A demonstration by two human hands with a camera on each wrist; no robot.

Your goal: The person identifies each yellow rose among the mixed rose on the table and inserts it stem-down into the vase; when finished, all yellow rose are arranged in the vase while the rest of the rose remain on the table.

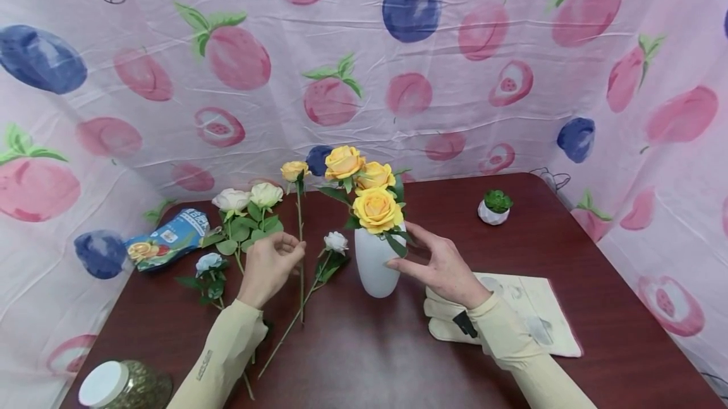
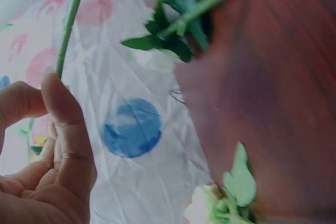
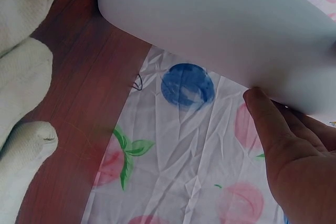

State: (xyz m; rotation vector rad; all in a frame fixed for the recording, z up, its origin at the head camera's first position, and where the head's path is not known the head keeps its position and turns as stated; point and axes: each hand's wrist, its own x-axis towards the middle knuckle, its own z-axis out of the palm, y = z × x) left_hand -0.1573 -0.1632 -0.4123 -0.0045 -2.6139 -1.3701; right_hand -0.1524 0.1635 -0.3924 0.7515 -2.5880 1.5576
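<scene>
In the head view my left hand (image 1: 270, 270) pinches the green stem of a yellow rose (image 1: 294, 171) between thumb and fingers, holding it upright. That stem (image 2: 71, 24) also rises from my fingertips in the left wrist view. To its right stands a white vase (image 1: 375, 270) with several yellow roses (image 1: 377, 209) and dark leaves in its mouth. My right hand (image 1: 440, 263) grips the vase near its top from the right side, thumb in front and fingers behind. The right wrist view shows the smooth vase wall (image 3: 210, 24) against those fingers.
White roses (image 1: 248, 199), a single white rose (image 1: 335, 242) and a blue flower (image 1: 209, 263) lie left of the vase. Farther left are a blue packet (image 1: 170, 238) and a lidded jar (image 1: 127, 387). Gloves (image 1: 446, 323) lie under my right wrist; a potted succulent (image 1: 495, 208) stands behind.
</scene>
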